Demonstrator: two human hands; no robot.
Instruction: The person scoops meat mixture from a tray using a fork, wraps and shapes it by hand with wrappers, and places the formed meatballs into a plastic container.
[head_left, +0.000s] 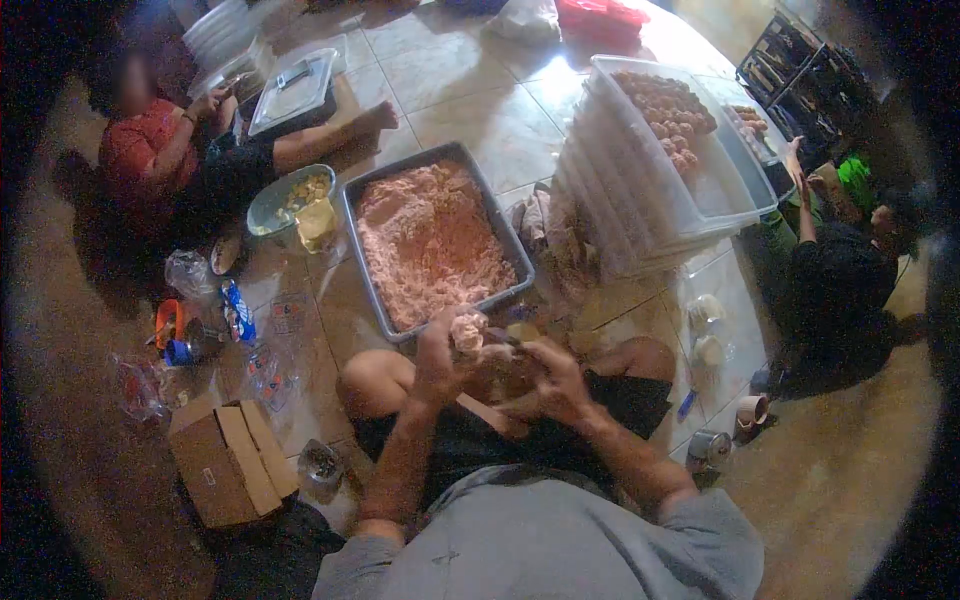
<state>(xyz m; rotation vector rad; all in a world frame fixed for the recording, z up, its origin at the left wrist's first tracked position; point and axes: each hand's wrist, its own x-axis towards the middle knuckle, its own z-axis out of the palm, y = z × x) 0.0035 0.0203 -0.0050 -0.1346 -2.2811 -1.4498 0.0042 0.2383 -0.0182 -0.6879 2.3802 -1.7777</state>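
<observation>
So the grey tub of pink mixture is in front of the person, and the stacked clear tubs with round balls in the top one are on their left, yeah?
Not quite: in the head view, the stacked clear tubs with round balls stand on the person's right. The grey tub of pink mixture is in front.

A cardboard box [208, 470] sits near a small container [320, 463], probably glass.
</observation>
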